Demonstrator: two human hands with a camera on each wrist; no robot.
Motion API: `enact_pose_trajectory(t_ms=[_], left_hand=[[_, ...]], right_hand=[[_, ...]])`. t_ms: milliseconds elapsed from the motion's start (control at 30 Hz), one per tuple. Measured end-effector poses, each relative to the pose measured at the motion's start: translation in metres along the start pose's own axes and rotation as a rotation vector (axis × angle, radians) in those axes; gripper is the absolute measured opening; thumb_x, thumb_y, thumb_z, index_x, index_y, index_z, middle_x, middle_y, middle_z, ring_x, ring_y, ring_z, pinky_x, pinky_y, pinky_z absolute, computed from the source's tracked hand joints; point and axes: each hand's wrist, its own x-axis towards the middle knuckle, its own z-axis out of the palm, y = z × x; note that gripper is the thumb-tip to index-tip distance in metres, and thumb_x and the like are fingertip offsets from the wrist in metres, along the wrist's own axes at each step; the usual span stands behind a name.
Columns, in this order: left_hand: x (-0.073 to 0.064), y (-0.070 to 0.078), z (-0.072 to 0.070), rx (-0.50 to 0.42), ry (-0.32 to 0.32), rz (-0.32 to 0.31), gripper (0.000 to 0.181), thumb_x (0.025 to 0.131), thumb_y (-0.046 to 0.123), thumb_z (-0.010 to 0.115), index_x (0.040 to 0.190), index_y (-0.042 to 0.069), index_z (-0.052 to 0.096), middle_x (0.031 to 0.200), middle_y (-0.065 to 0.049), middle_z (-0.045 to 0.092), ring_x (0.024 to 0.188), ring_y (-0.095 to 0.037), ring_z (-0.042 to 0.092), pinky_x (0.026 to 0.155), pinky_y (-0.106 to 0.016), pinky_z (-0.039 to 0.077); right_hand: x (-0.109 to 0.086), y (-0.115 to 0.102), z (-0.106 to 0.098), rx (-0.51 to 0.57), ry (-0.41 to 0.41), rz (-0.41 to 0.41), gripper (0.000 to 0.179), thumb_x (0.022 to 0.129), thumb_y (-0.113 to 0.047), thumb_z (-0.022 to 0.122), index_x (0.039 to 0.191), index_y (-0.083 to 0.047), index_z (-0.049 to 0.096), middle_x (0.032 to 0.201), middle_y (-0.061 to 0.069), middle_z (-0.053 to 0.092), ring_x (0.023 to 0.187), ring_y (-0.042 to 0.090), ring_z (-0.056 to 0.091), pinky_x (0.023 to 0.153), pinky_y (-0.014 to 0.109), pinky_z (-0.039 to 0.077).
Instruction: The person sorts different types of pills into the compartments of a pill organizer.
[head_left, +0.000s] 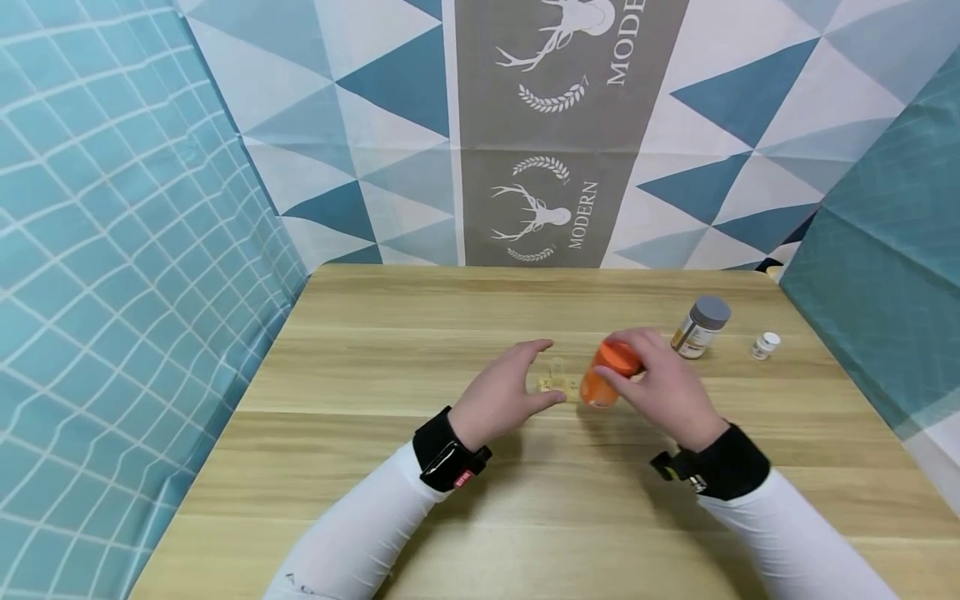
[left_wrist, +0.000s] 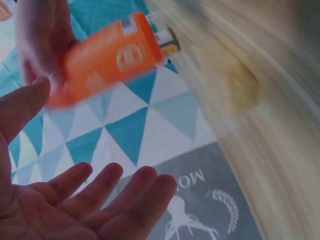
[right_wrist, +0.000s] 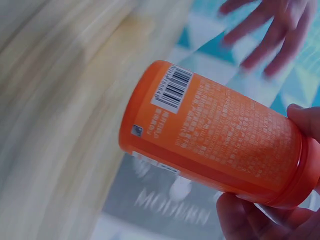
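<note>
My right hand [head_left: 663, 387] grips an orange bottle [head_left: 600, 387] around its cap end, fingers on one side and thumb on the other. The bottle is tilted above the table, and its printed label and barcode show in the right wrist view [right_wrist: 215, 135]. To the left, my left hand [head_left: 504, 390] holds nothing, its fingers and thumb spread apart. Between the two hands lies a small translucent yellow case [head_left: 572, 387] with what looks like a raised clear flap. The left hand's thumb tip overlaps the case in the head view; whether they touch, I cannot tell.
A grey-capped bottle [head_left: 700, 327] stands beyond the right hand. Farther right is a small white bottle [head_left: 765, 345]. The wooden table [head_left: 390, 358] ends at a patterned cloth backdrop [head_left: 405, 125], with a blue checked cloth [head_left: 112, 250] along the left.
</note>
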Motion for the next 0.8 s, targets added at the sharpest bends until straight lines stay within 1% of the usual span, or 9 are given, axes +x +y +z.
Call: enact_pose_trajectory(t_ms=[100, 200, 300, 400, 533, 600, 667, 733, 800], left_hand=[[0.01, 0.005, 0.006, -0.031, -0.002, 0.026, 0.076, 0.087, 0.045, 0.075, 0.149, 0.016, 0.042, 0.146, -0.001, 0.05, 0.131, -0.018, 0.049, 0.105, -0.038, 0.043], [0.016, 0.005, 0.01, -0.083, 0.008, 0.029, 0.068, 0.087, 0.041, 0.076, 0.144, 0.017, 0.047, 0.133, 0.003, 0.058, 0.117, -0.012, 0.057, 0.098, -0.035, 0.047], [0.02, 0.002, 0.011, -0.137, 0.022, 0.001, 0.06, 0.086, 0.035, 0.077, 0.138, 0.02, 0.052, 0.12, 0.007, 0.063, 0.102, -0.008, 0.06, 0.089, -0.033, 0.05], [0.022, -0.003, 0.011, -0.157, 0.03, -0.012, 0.058, 0.085, 0.033, 0.078, 0.137, 0.022, 0.053, 0.117, 0.009, 0.063, 0.098, -0.008, 0.06, 0.086, -0.032, 0.051], [0.026, -0.007, 0.011, -0.159, 0.022, -0.006, 0.059, 0.085, 0.036, 0.078, 0.137, 0.023, 0.053, 0.118, 0.011, 0.063, 0.102, -0.008, 0.059, 0.089, -0.033, 0.05], [0.026, -0.008, 0.011, -0.151, 0.013, -0.004, 0.059, 0.085, 0.037, 0.079, 0.137, 0.024, 0.054, 0.119, 0.011, 0.063, 0.104, -0.008, 0.059, 0.09, -0.034, 0.05], [0.026, -0.009, 0.012, -0.137, 0.004, -0.006, 0.06, 0.084, 0.037, 0.079, 0.137, 0.024, 0.055, 0.119, 0.011, 0.063, 0.104, -0.008, 0.059, 0.091, -0.034, 0.05], [0.026, -0.009, 0.014, -0.122, -0.001, -0.006, 0.06, 0.083, 0.037, 0.08, 0.136, 0.024, 0.056, 0.118, 0.01, 0.064, 0.101, -0.008, 0.06, 0.089, -0.033, 0.05], [0.027, -0.009, 0.017, -0.11, -0.008, 0.003, 0.058, 0.083, 0.037, 0.08, 0.134, 0.024, 0.057, 0.116, 0.011, 0.065, 0.098, -0.006, 0.06, 0.087, -0.031, 0.051]], right_hand=[[0.007, -0.02, 0.012, 0.063, 0.006, -0.031, 0.042, 0.09, -0.027, 0.075, 0.125, -0.01, 0.06, 0.124, 0.011, 0.056, 0.098, 0.026, 0.059, 0.073, 0.042, 0.054], [0.014, -0.035, 0.019, 0.095, 0.009, -0.062, 0.043, 0.088, -0.027, 0.077, 0.125, -0.012, 0.06, 0.125, 0.009, 0.056, 0.1, 0.025, 0.059, 0.077, 0.042, 0.055], [0.02, -0.043, 0.022, 0.113, -0.004, -0.087, 0.045, 0.087, -0.026, 0.078, 0.125, -0.011, 0.061, 0.126, 0.009, 0.056, 0.103, 0.024, 0.058, 0.082, 0.042, 0.054], [0.024, -0.044, 0.022, 0.113, -0.026, -0.093, 0.048, 0.086, -0.025, 0.079, 0.127, -0.01, 0.058, 0.126, 0.008, 0.055, 0.102, 0.023, 0.058, 0.083, 0.04, 0.054], [0.029, -0.04, 0.022, 0.124, -0.062, -0.057, 0.057, 0.087, -0.031, 0.078, 0.134, -0.01, 0.053, 0.127, 0.007, 0.054, 0.101, 0.022, 0.057, 0.083, 0.04, 0.053], [0.029, -0.038, 0.023, 0.108, -0.071, -0.027, 0.062, 0.088, -0.04, 0.075, 0.137, -0.01, 0.051, 0.129, 0.008, 0.053, 0.107, 0.023, 0.055, 0.086, 0.042, 0.052], [0.029, -0.036, 0.024, 0.069, -0.077, 0.002, 0.067, 0.087, -0.05, 0.072, 0.137, -0.01, 0.05, 0.127, 0.008, 0.052, 0.108, 0.024, 0.053, 0.086, 0.041, 0.052], [0.029, -0.034, 0.025, 0.017, -0.085, 0.026, 0.07, 0.086, -0.058, 0.068, 0.134, -0.009, 0.053, 0.122, 0.008, 0.054, 0.105, 0.024, 0.053, 0.082, 0.039, 0.051], [0.028, -0.034, 0.026, -0.044, -0.099, 0.052, 0.069, 0.086, -0.064, 0.065, 0.127, -0.009, 0.056, 0.11, 0.006, 0.059, 0.093, 0.022, 0.055, 0.072, 0.036, 0.05]])
